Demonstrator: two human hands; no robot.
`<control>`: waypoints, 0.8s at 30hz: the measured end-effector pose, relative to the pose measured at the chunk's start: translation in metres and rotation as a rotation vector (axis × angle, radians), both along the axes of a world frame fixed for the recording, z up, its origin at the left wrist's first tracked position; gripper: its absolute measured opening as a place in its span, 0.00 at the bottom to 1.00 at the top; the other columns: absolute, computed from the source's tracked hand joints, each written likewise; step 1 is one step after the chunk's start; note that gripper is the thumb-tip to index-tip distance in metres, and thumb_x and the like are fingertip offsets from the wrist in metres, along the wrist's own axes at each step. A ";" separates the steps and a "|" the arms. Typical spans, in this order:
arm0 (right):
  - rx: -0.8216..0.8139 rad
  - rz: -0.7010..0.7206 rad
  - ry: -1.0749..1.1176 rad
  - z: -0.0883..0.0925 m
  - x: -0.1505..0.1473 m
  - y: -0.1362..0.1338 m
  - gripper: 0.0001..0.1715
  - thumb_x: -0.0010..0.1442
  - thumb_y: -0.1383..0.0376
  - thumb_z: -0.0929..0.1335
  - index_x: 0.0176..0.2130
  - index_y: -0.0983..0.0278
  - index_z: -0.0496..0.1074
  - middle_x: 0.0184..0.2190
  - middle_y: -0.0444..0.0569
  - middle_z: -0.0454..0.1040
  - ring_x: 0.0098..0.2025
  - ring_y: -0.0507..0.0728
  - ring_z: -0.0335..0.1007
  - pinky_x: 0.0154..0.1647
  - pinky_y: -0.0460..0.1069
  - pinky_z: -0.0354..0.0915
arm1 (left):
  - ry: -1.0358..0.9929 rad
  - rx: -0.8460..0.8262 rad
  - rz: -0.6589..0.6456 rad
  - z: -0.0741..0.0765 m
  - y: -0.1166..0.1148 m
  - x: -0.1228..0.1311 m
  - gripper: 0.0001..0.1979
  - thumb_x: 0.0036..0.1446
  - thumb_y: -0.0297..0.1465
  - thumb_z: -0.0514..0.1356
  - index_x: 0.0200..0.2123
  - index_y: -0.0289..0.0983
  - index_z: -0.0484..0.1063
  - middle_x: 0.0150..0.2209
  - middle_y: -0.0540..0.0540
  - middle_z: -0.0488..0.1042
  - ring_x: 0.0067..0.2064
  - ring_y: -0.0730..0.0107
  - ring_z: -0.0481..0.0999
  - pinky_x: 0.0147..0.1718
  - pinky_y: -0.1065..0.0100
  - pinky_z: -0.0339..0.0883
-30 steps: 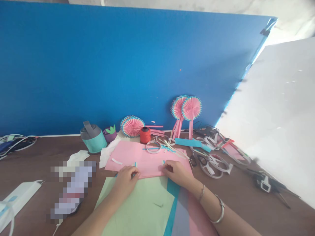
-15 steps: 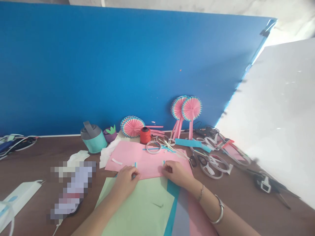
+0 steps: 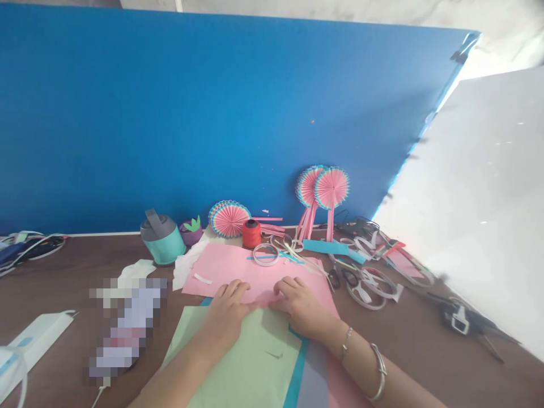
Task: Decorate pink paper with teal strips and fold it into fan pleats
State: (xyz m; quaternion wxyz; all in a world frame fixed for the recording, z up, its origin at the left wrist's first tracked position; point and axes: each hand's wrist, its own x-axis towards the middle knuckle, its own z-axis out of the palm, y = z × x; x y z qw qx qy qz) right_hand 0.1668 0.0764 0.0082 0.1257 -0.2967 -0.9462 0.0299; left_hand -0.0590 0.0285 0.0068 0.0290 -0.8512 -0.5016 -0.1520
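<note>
My left hand (image 3: 227, 314) rests at the near edge of a pink paper sheet (image 3: 212, 260), palm down, with its fingers apart and its thumb stretched inward. Opposite it, my right hand (image 3: 300, 306) lies in a similar pose, fingers spread forward. The two thumbs almost meet over the border between the pink sheet and a pale green sheet (image 3: 238, 362). Whatever lies right under the fingers is hidden. A blue sheet (image 3: 295, 374), a grey-purple sheet (image 3: 313, 374) and more pink paper (image 3: 340, 385) show from beneath the green one.
Behind the paper stand a red thread spool (image 3: 251, 233), a tape roll (image 3: 266, 255) and pleated paper fans (image 3: 331, 188). Scissors (image 3: 342, 276) and more tape rolls (image 3: 376, 286) lie to the right. A teal pot (image 3: 164, 241) and white power strip (image 3: 38, 348) are leftward.
Both hands have turned from a pinching pose to spread fingers and moved closer together. The small striped paper ends at their fingertips are now out of sight.
</note>
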 end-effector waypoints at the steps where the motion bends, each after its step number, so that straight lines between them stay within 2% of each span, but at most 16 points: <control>1: -0.005 -0.026 -0.002 0.002 0.002 0.000 0.20 0.49 0.76 0.64 0.38 0.59 0.77 0.41 0.50 0.69 0.43 0.57 0.59 0.39 0.52 0.52 | 0.001 -0.001 0.016 0.002 0.000 -0.003 0.26 0.49 0.13 0.51 0.40 0.46 0.78 0.48 0.43 0.71 0.52 0.57 0.64 0.44 0.58 0.60; 4: -0.027 -0.076 0.004 0.010 0.009 0.001 0.16 0.48 0.76 0.65 0.32 0.60 0.77 0.39 0.48 0.71 0.42 0.57 0.60 0.39 0.52 0.51 | -0.029 -0.042 0.059 0.006 0.001 -0.013 0.24 0.47 0.13 0.52 0.32 0.46 0.80 0.45 0.44 0.73 0.50 0.57 0.66 0.42 0.58 0.60; 7: -0.024 -0.071 0.001 0.013 0.012 0.000 0.11 0.51 0.74 0.65 0.32 0.62 0.75 0.37 0.48 0.72 0.41 0.56 0.61 0.39 0.52 0.51 | -0.106 -0.092 0.073 0.003 0.004 -0.021 0.25 0.46 0.13 0.50 0.29 0.46 0.80 0.43 0.46 0.74 0.48 0.59 0.67 0.41 0.59 0.61; 9: -0.007 -0.084 -0.013 0.013 0.012 0.000 0.09 0.55 0.73 0.64 0.32 0.63 0.73 0.35 0.49 0.72 0.39 0.56 0.61 0.38 0.52 0.51 | -0.204 -0.053 0.101 -0.001 0.006 -0.024 0.25 0.46 0.14 0.49 0.32 0.45 0.79 0.43 0.46 0.73 0.48 0.60 0.68 0.43 0.59 0.62; 12: 0.004 -0.110 0.014 0.010 0.011 0.002 0.09 0.55 0.72 0.64 0.34 0.64 0.72 0.30 0.49 0.71 0.37 0.56 0.62 0.36 0.51 0.52 | -0.425 0.102 0.210 -0.004 0.008 -0.026 0.25 0.47 0.17 0.47 0.42 0.41 0.75 0.44 0.43 0.71 0.49 0.61 0.68 0.46 0.59 0.63; 13: 0.004 -0.115 0.061 0.009 0.010 0.002 0.10 0.55 0.73 0.64 0.35 0.63 0.73 0.30 0.49 0.71 0.37 0.56 0.62 0.36 0.51 0.52 | -0.504 0.154 0.260 -0.003 0.008 -0.026 0.23 0.48 0.19 0.47 0.43 0.39 0.73 0.43 0.43 0.71 0.48 0.61 0.68 0.46 0.60 0.63; 15: 0.001 -0.126 0.203 0.008 0.010 0.003 0.11 0.54 0.73 0.63 0.36 0.62 0.73 0.30 0.48 0.72 0.37 0.56 0.63 0.37 0.51 0.54 | -0.636 0.170 0.330 0.001 0.006 -0.024 0.15 0.51 0.24 0.49 0.39 0.37 0.72 0.38 0.43 0.72 0.43 0.61 0.70 0.43 0.62 0.65; 17: -0.005 -0.136 0.353 0.008 0.008 0.001 0.12 0.54 0.73 0.63 0.35 0.62 0.72 0.31 0.48 0.73 0.37 0.56 0.64 0.38 0.51 0.56 | -0.718 0.003 0.337 0.006 0.002 -0.019 0.11 0.55 0.32 0.50 0.30 0.37 0.71 0.29 0.46 0.72 0.34 0.64 0.71 0.35 0.66 0.65; 19: -0.017 -0.112 0.454 0.009 0.005 -0.003 0.12 0.54 0.73 0.62 0.36 0.62 0.71 0.32 0.49 0.73 0.37 0.56 0.64 0.38 0.51 0.58 | -0.779 -0.287 0.295 0.011 -0.001 -0.010 0.16 0.57 0.39 0.50 0.25 0.37 0.71 0.23 0.49 0.69 0.28 0.67 0.69 0.29 0.69 0.63; 20: -0.020 -0.087 0.482 0.009 0.003 -0.005 0.11 0.55 0.73 0.62 0.37 0.62 0.71 0.32 0.49 0.73 0.37 0.56 0.64 0.39 0.51 0.58 | -0.816 -0.425 0.271 0.012 -0.002 -0.004 0.18 0.57 0.41 0.50 0.25 0.36 0.72 0.22 0.49 0.69 0.27 0.67 0.68 0.28 0.69 0.63; 21: -0.019 -0.059 0.491 0.010 0.000 -0.008 0.11 0.56 0.72 0.62 0.38 0.62 0.70 0.33 0.49 0.72 0.37 0.56 0.64 0.39 0.51 0.59 | -0.877 -0.514 0.227 0.013 -0.003 0.002 0.18 0.56 0.43 0.52 0.30 0.36 0.73 0.24 0.49 0.71 0.29 0.66 0.70 0.29 0.69 0.63; 23: 0.000 -0.012 0.462 0.011 -0.005 -0.014 0.11 0.57 0.72 0.62 0.40 0.62 0.70 0.33 0.49 0.72 0.37 0.56 0.63 0.38 0.51 0.59 | -0.994 -0.578 0.143 0.013 -0.004 0.012 0.18 0.54 0.44 0.54 0.35 0.36 0.73 0.28 0.48 0.73 0.32 0.65 0.71 0.32 0.69 0.65; 24: 0.012 0.001 0.430 0.011 -0.008 -0.016 0.11 0.58 0.72 0.62 0.40 0.62 0.70 0.33 0.49 0.72 0.38 0.56 0.63 0.38 0.51 0.59 | -1.038 -0.561 0.161 0.011 -0.004 0.016 0.18 0.53 0.45 0.55 0.33 0.36 0.72 0.27 0.49 0.72 0.31 0.66 0.70 0.32 0.69 0.64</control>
